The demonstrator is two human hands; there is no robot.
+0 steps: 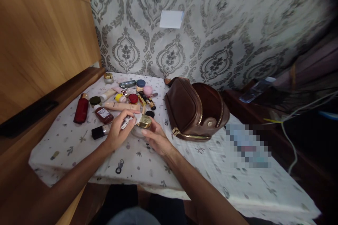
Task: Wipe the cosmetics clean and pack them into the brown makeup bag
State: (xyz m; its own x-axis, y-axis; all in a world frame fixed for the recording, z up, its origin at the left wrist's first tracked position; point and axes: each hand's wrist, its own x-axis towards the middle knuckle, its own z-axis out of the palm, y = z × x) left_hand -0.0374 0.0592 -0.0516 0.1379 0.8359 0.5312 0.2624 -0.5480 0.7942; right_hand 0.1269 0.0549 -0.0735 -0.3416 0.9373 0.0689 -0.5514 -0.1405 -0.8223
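My left hand [119, 130] is closed on a crumpled white cloth [128, 121], which touches the side of a jar with a gold lid [144, 121]. Fingers of my right hand [157, 138] wrap round the same jar from the right; its clear lower part shows between the hands. A dark-capped bottle [99, 132] lies just left of my left hand. Behind the hands are a beige tube [121, 107], a small black round lid [150, 114] and a red round jar [133, 98]. A brown bag [185, 107] stands open to the right.
More cosmetics lie at the back left, among them a red bottle [81, 109] and a gold-lidded jar [108, 78]. The patterned tablecloth [137, 168] covers the table. A wooden cabinet [47, 24] borders the left, a papered wall the back. Cables hang at the right.
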